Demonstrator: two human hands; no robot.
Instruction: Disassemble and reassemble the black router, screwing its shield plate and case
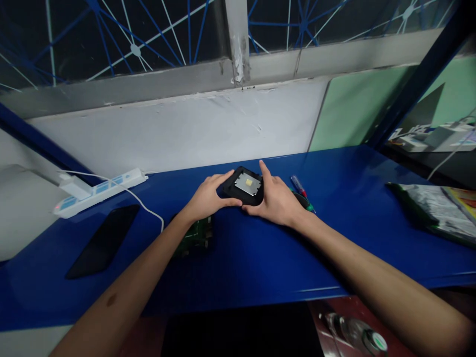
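Note:
Between my two hands is a black square casing (232,191) with a silver metal plate (250,184) on its upper face and a small pale yellow square in the plate's middle. My left hand (208,196) grips its left side, thumb along the near edge. My right hand (277,199) holds the right side, with its index finger pointing away and its thumb at the near edge. A green circuit board (195,235) lies partly hidden under my left forearm. Just beyond my right wrist rests a screwdriver (297,186) with a clear handle, beside a dark and green item partly covered by my hand.
A black phone-like slab (102,243) and a white power strip (100,193) with a white cable lie at the left on the blue table (253,267). At the right is a crinkled plastic packet (435,208). A bottle (357,334) stands below the front edge.

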